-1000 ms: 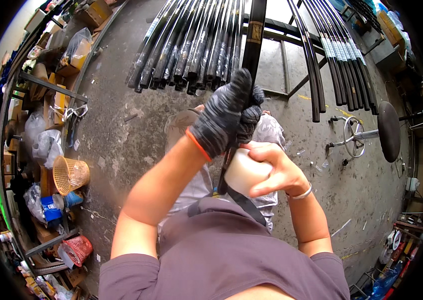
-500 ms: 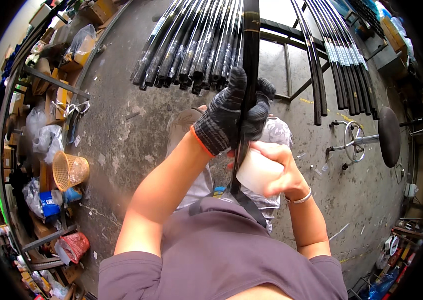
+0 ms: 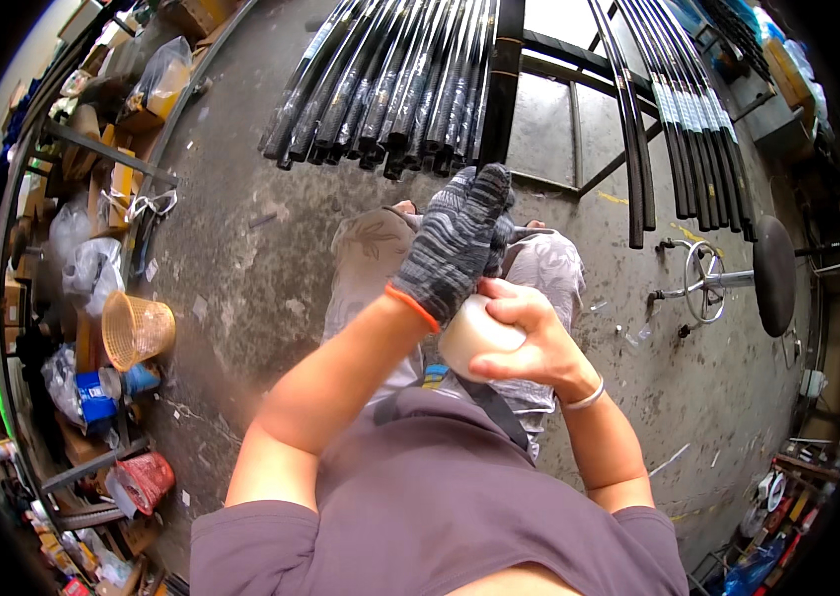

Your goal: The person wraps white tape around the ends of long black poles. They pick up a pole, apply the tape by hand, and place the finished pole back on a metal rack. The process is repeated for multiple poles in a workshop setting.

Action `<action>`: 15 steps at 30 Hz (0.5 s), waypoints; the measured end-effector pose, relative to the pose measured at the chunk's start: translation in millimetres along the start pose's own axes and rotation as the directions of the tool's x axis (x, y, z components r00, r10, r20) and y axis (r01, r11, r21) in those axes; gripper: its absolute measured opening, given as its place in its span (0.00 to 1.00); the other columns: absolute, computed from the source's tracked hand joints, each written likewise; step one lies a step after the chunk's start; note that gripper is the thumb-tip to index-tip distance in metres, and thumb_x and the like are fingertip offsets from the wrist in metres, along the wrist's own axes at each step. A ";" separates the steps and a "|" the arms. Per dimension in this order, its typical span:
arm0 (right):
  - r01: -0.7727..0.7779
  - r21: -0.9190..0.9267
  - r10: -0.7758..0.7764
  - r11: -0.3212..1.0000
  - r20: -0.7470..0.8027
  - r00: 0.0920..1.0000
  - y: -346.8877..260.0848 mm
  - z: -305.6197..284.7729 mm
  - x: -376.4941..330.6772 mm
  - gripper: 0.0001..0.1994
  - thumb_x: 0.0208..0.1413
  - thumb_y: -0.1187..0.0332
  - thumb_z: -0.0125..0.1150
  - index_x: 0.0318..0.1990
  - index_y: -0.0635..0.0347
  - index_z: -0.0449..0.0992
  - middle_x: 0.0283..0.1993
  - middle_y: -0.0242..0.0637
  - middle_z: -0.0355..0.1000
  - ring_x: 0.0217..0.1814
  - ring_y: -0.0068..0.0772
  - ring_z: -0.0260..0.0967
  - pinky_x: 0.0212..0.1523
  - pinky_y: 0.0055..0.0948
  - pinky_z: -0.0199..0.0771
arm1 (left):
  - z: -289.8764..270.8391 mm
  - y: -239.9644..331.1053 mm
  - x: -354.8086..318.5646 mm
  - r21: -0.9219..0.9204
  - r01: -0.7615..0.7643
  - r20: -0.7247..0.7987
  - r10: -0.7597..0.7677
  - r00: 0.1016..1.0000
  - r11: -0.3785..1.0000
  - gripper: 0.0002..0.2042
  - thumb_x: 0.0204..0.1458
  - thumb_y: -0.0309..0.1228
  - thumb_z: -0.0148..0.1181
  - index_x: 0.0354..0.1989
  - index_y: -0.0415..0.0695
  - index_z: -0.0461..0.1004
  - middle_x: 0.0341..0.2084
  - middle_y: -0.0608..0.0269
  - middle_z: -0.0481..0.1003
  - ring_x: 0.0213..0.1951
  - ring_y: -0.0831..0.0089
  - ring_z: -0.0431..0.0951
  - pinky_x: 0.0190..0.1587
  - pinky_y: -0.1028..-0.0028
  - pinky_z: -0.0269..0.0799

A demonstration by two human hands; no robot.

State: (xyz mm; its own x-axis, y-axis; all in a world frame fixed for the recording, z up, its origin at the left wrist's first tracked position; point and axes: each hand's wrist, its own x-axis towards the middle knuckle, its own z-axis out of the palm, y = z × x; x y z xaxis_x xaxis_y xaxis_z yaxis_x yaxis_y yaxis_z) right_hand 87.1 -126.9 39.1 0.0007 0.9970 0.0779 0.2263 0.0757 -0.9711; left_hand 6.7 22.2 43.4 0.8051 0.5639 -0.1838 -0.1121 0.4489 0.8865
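My left hand (image 3: 455, 233), in a grey-black knit glove with an orange cuff, is closed around the near end of a long black tube (image 3: 502, 94) that runs away from me. Its thumb lies along the tube. Just below, my bare right hand (image 3: 534, 338) grips a thick roll of whitish translucent film or tape (image 3: 482, 338), fingers over the top and thumb along the lower side. The roll is right by the glove's wrist. Whether a strip runs from roll to tube is hidden.
Many black tubes (image 3: 380, 99) in clear wrap lie on a metal rack ahead; more tubes (image 3: 693, 139) lie to the right. A round stool (image 3: 775, 276) stands at right. Cluttered shelving on the left holds a yellow basket (image 3: 137, 333) and a red basket (image 3: 147, 484).
The tube's near end has slid away from my body, up into my left hand. My left hand has turned over it, and the roll in my right hand has shifted slightly left.
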 end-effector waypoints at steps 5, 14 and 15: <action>0.082 0.493 -0.128 0.866 0.060 0.990 15.5 -4.3 -3.4 0.22 0.38 0.59 0.76 0.23 0.69 0.70 0.43 0.50 0.72 0.41 0.40 0.73 0.43 0.34 0.72 | -11.3 7.3 6.2 -0.522 0.490 0.646 -0.052 0.762 0.699 0.25 0.54 0.60 0.54 0.38 0.47 0.73 0.18 0.74 0.69 0.17 0.83 0.67 0.19 0.83 0.63; 0.120 0.405 -0.109 0.906 -0.050 0.993 20.9 3.6 -4.3 0.21 0.39 0.59 0.71 0.23 0.71 0.69 0.49 0.51 0.71 0.38 0.35 0.69 0.41 0.29 0.68 | 0.1 20.2 -7.0 -0.206 0.235 0.246 -0.182 0.952 0.950 0.25 0.51 0.62 0.56 0.34 0.49 0.74 0.15 0.74 0.68 0.14 0.84 0.63 0.15 0.84 0.56; 0.119 0.437 -0.104 0.892 -0.058 0.993 19.1 4.8 -6.3 0.21 0.38 0.58 0.72 0.24 0.71 0.71 0.46 0.49 0.71 0.38 0.35 0.69 0.40 0.29 0.68 | -5.0 13.1 -1.0 -0.357 0.343 0.405 -0.186 0.895 0.869 0.26 0.51 0.62 0.56 0.35 0.49 0.73 0.16 0.74 0.68 0.14 0.83 0.64 0.15 0.84 0.57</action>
State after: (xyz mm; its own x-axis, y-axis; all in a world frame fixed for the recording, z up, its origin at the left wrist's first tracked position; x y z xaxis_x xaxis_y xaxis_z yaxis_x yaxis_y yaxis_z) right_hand 86.8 -131.6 19.1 0.0335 0.9810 0.1911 -0.2238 0.1937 -0.9552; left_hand 1.5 30.9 53.1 0.9774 0.1403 -0.1579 -0.0296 0.8311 0.5554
